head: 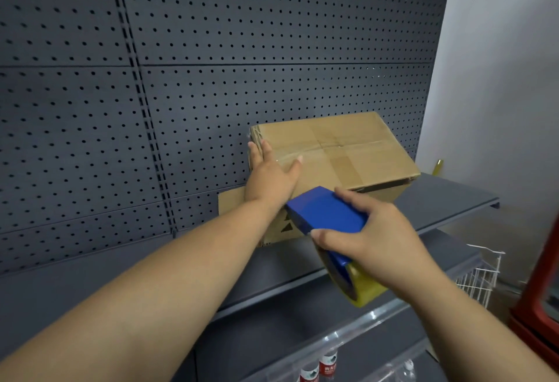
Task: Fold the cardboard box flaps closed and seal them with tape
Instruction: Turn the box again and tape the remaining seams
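Two hands: L hand [270,176] flat on box [338,151], R hand [378,239] round dispenser [325,210]

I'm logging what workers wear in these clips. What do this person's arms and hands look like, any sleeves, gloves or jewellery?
Both forearms are bare as far as the frame shows: no sleeves in view. The left hand and the right hand wear no gloves, and no rings, watch or wristbands are visible. No markings show.

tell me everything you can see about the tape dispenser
The tape dispenser has a blue, plastic-looking body with a yellowish roll of tape at its lower end. The right hand grips it, fingers curled round the body, holding it in the air just in front of the cardboard box, its front end pointing toward the box.
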